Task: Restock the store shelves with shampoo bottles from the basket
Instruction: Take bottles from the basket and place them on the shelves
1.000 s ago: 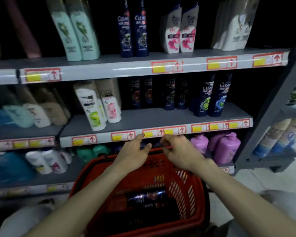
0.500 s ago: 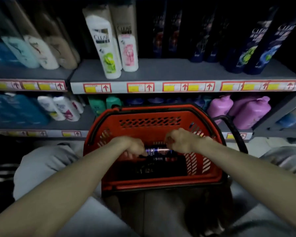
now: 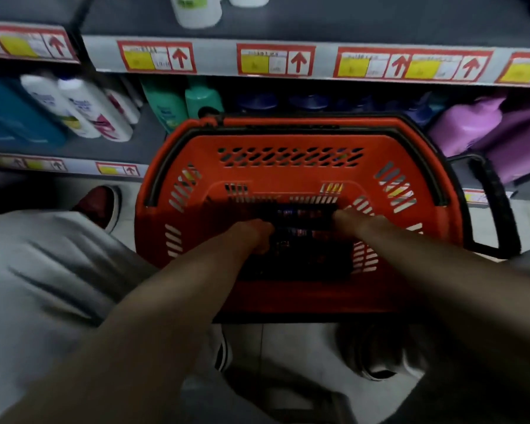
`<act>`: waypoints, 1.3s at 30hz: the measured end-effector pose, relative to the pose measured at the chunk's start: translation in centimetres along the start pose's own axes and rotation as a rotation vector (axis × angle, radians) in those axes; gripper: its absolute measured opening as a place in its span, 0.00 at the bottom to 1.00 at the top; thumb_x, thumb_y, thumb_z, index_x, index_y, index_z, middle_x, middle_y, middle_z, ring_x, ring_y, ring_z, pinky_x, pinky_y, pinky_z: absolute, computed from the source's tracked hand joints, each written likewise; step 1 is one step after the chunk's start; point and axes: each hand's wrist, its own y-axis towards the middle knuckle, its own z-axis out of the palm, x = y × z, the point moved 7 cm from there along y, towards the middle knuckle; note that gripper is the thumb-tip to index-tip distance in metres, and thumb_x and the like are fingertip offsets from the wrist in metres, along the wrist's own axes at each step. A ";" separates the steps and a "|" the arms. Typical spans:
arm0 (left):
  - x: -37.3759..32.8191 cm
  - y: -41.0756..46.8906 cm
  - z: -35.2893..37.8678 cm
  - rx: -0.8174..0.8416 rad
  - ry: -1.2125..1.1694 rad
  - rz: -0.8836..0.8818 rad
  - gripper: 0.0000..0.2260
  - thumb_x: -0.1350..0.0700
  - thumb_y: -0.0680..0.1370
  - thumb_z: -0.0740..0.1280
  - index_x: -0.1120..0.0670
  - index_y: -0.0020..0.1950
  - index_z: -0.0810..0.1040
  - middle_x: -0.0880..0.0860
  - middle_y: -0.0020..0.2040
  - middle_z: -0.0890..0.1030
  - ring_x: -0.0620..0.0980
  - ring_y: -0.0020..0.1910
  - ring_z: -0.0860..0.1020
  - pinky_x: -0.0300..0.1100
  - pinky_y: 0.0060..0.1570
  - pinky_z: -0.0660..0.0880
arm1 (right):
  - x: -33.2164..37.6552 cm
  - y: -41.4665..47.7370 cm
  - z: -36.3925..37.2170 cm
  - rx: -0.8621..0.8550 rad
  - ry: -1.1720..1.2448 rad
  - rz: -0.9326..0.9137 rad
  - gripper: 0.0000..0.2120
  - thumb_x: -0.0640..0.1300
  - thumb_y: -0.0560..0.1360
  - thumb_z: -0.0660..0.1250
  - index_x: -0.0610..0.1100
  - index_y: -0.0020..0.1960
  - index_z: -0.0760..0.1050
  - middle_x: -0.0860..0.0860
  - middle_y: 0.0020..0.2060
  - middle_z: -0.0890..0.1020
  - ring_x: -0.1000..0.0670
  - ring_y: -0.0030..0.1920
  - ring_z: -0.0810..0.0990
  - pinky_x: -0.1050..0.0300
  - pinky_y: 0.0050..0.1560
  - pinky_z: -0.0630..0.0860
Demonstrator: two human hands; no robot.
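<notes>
- Head view: both hands reach down inside the red basket [image 3: 288,175], which stands on the floor right against the front edge of the lowest shelf [image 3: 74,148]; set there, I judge, so that bottles travel only a short way from basket to shelf
- The left hand [image 3: 253,235] and the right hand [image 3: 354,220] are at opposite ends of the dark shampoo bottles [image 3: 303,223] lying flat in the basket bottom; the fingers curl downward, but whether they are already closed on a bottle I cannot tell, as the interior is too dark
- Reaching from both ends looks like a way to lift one long bottle level, or one in each hand
- The basket's black handle [image 3: 496,209] is folded out to the right, leaving the opening clear
- Surface and room: pale tiled floor [image 3: 288,347], dim light; grey shelves with red-and-yellow price tags [image 3: 276,59] along their front edges
- Lower shelf holds white bottles [image 3: 83,108] at left, green bottles [image 3: 181,102] behind the basket's far-left corner, purple bottles [image 3: 471,123] at right
- A grey-trousered knee [image 3: 43,270] and a red shoe [image 3: 100,205] suggest a crouch
</notes>
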 end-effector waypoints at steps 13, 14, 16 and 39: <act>1.8 2.9 3.6 0.053 -0.037 0.026 0.35 0.49 0.82 0.69 0.56 0.83 0.56 0.62 0.79 0.63 0.62 0.77 0.65 0.55 0.74 0.66 | -0.8 3.0 3.3 -0.078 -0.222 -0.095 0.27 0.52 0.82 0.65 0.45 0.78 0.66 0.41 0.78 0.63 0.41 0.76 0.66 0.41 0.74 0.69; 1.9 3.0 3.8 0.054 -0.035 0.023 0.36 0.48 0.82 0.68 0.56 0.83 0.54 0.63 0.80 0.61 0.62 0.78 0.63 0.56 0.75 0.65 | -1.0 3.0 3.4 -0.093 -0.256 -0.100 0.29 0.53 0.82 0.65 0.46 0.79 0.64 0.42 0.79 0.61 0.41 0.77 0.64 0.40 0.75 0.67; 2.3 3.0 4.0 0.056 -0.047 0.015 0.38 0.46 0.82 0.68 0.57 0.84 0.52 0.63 0.81 0.60 0.63 0.78 0.62 0.57 0.75 0.64 | -1.1 3.1 3.4 -0.131 -0.300 -0.107 0.31 0.52 0.81 0.66 0.46 0.80 0.61 0.42 0.79 0.61 0.41 0.77 0.63 0.39 0.76 0.64; 4.3 -0.5 1.0 -0.104 -1.050 0.062 0.17 0.62 0.81 0.70 0.61 0.70 0.75 0.61 0.67 0.79 0.55 0.62 0.78 0.48 0.65 0.74 | 2.5 3.3 7.7 0.188 -0.312 -0.149 0.26 0.54 0.80 0.68 0.50 0.76 0.69 0.47 0.70 0.75 0.45 0.68 0.76 0.55 0.53 0.71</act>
